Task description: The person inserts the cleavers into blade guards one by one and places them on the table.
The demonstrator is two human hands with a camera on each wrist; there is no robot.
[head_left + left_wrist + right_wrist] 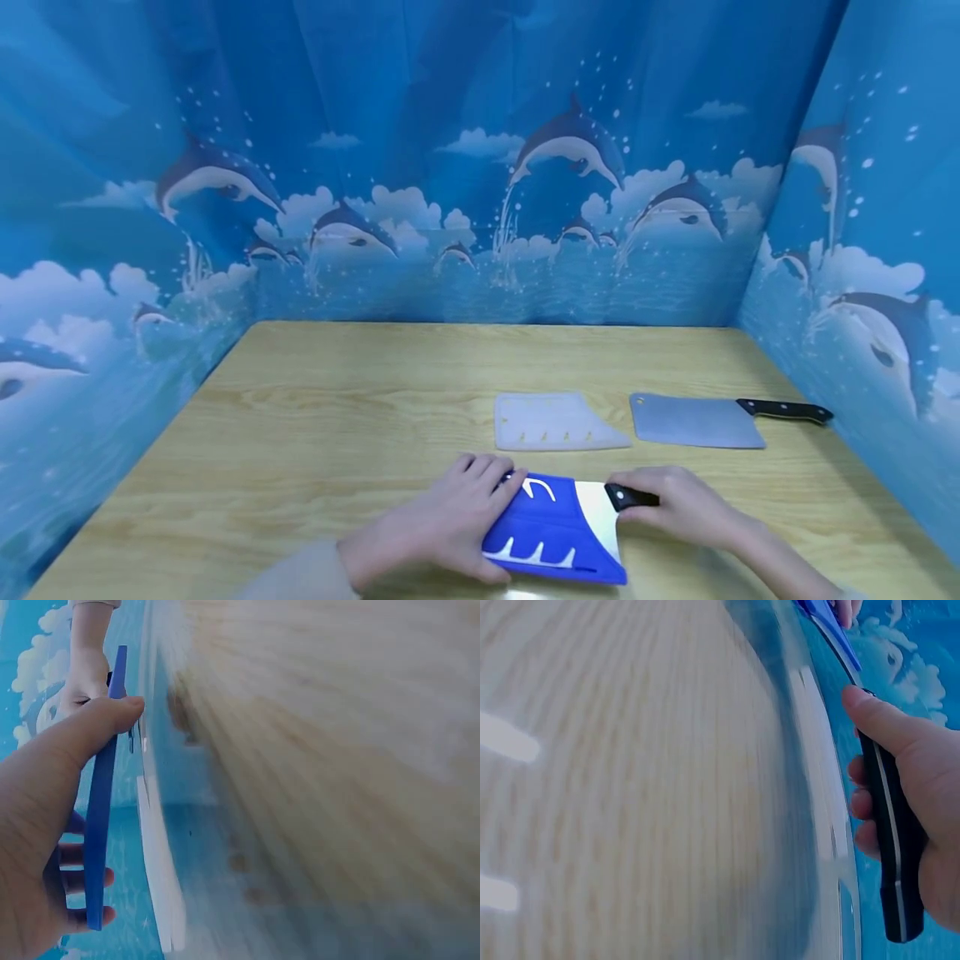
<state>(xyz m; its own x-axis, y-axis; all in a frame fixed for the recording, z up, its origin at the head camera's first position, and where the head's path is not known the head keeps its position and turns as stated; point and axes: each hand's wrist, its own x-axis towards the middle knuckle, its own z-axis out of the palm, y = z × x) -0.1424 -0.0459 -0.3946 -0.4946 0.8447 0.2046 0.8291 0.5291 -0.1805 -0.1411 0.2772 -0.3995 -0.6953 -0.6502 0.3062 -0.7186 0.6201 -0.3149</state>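
Near the front of the table, my left hand (465,517) grips a blue blade cover (543,525) with white cut-outs, thumb on one side and fingers on the other. A cleaver (597,512) sits partly inside that cover, with a strip of its blade showing at the right end. My right hand (678,504) holds the cleaver's black handle (892,825), fingers curled round it and thumb along its top. In the left wrist view, the blue cover (103,802) appears edge-on between thumb and fingers. Most of the blade is hidden by the cover.
Behind the hands lies a translucent white blade cover (555,421). A second cleaver (697,420) with a black handle lies to its right, its handle toward the table's right edge. Blue dolphin-printed curtains (450,167) enclose the wooden table (337,400) at the back and sides.
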